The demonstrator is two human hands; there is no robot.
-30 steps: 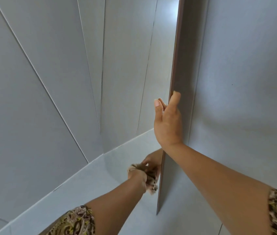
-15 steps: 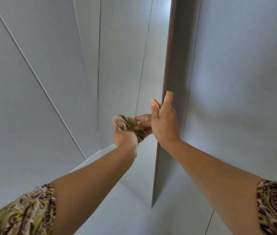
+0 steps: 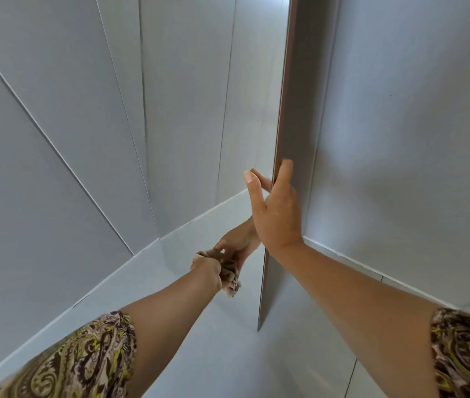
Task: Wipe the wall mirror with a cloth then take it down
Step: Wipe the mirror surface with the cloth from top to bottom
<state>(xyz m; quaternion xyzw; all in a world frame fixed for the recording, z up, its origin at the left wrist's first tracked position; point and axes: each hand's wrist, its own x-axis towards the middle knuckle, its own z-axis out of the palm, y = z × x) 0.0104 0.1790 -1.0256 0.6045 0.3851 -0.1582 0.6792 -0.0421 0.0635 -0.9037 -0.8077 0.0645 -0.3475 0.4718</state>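
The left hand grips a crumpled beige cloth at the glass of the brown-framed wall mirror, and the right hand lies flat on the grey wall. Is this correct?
Not fully. In the head view the right hand holds the edge of the brown-framed wall mirror, not the grey wall. The left hand does grip the crumpled beige cloth at the glass.

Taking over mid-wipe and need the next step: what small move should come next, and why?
Probably slide the left hand and its crumpled beige cloth down the glass of the tall copper-framed wall mirror toward its bottom corner. The cloth presses the lower face above that corner, while the right hand grips the frame edge, steadying it.
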